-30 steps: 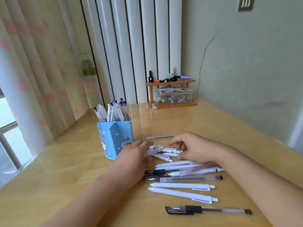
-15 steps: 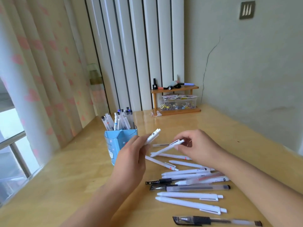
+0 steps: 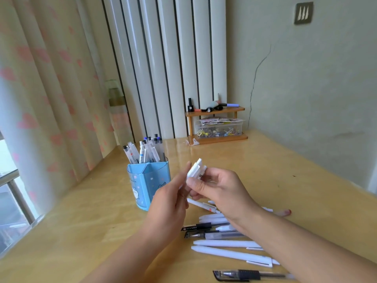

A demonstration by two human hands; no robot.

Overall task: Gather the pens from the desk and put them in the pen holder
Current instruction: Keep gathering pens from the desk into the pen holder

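A blue pen holder with a cat print stands on the wooden desk, with several pens upright in its back compartments. Just right of the holder and above the desk, my right hand grips a small bunch of white pens, their ends pointing up and away. My left hand touches the same bunch from the left, fingers along the pens. Several white pens and dark gel pens lie on the desk beneath my right forearm.
A small wooden shelf with a clear box of clips stands at the back against the wall. Curtains and a window lie to the left. A black-capped gel pen lies nearest the desk's front edge.
Both hands rose from the desk with white pens and came together. The pens, held apart half a second ago, are now joined in one bunch at my right hand.
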